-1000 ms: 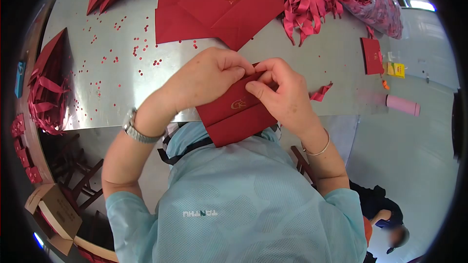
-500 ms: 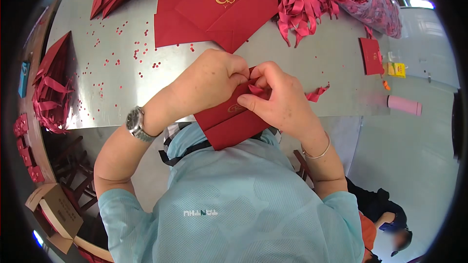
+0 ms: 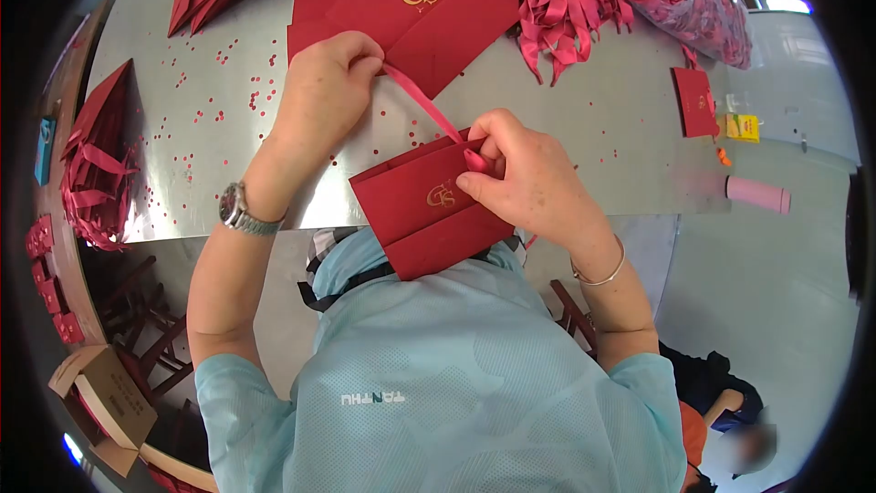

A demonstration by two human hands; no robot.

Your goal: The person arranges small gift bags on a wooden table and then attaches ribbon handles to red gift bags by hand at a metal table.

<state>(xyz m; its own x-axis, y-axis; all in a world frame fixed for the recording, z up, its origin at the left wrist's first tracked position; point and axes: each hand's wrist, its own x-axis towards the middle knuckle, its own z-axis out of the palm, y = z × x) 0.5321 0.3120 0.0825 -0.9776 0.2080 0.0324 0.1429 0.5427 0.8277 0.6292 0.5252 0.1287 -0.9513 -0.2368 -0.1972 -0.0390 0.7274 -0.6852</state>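
A dark red paper bag [image 3: 424, 201] with a gold logo lies at the table's front edge, against my shirt. My left hand [image 3: 333, 78], closed in a pinch, is up and to the left of the bag and pulls a pink-red ribbon [image 3: 422, 100] taut. The ribbon runs down to the bag's top edge. There my right hand [image 3: 525, 169] is closed on the bag's upper right corner, with a short ribbon end showing between thumb and fingers.
Flat red bags [image 3: 401, 0] lie at the table's far side, beside a ribbon heap [image 3: 570, 9]. More bags with ribbons [image 3: 96, 164] stand at left. A small bag [image 3: 696, 102], yellow pack [image 3: 742, 128] and pink cylinder [image 3: 757, 194] are right. Another person [image 3: 716, 393] is lower right.
My left hand has moved up and left from the bag, drawing out a length of ribbon. My right hand stays at the bag's corner. The ribbon piece right of it has left the tabletop.
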